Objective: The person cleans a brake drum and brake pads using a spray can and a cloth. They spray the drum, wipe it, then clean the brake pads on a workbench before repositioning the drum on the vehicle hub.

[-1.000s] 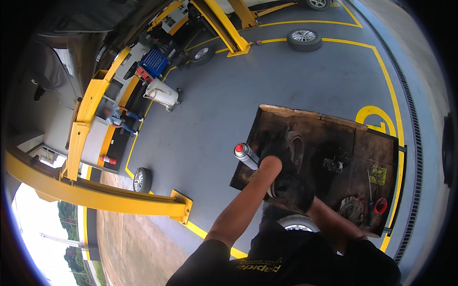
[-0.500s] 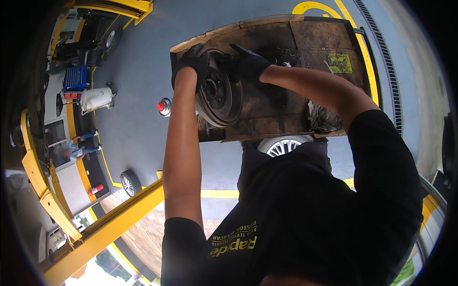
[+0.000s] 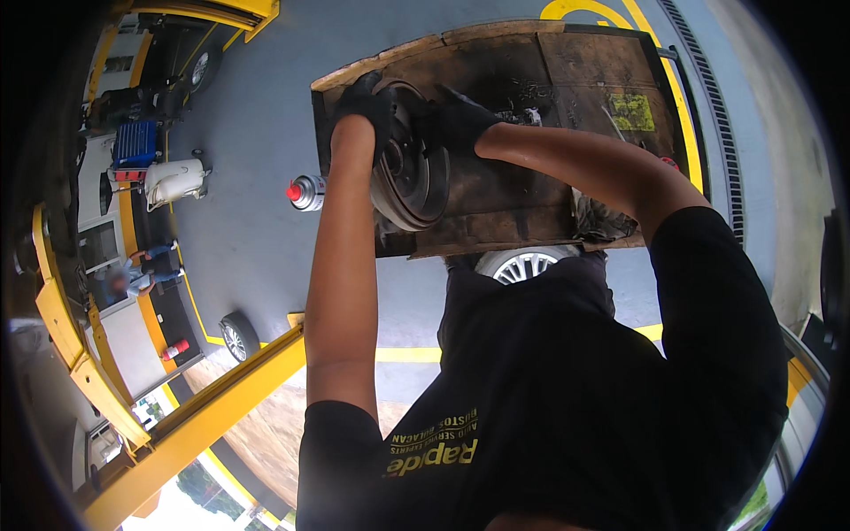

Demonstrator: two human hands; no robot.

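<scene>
A dark, worn metal brake drum stands tilted on a cardboard-lined work surface. My left hand, in a black glove, is closed around the drum's upper left edge. From the right, my right hand, gloved too, meets the drum's upper right side. One digit of it points away along the far edge, while the others bend in against the metal. Their tips are hidden in the dark of the drum. A spray can with a red cap is left of my left forearm.
Crumpled dark cloth or plastic lies at the surface's near right, beyond it a yellow label. A wheel shows below the near edge. Yellow lift beams cross at left, where a person and a blue tool cabinet appear.
The brake drum has turned slightly between my hands, and its face looks narrower. My left hand has shifted a little to the right. More of the spray can shows.
</scene>
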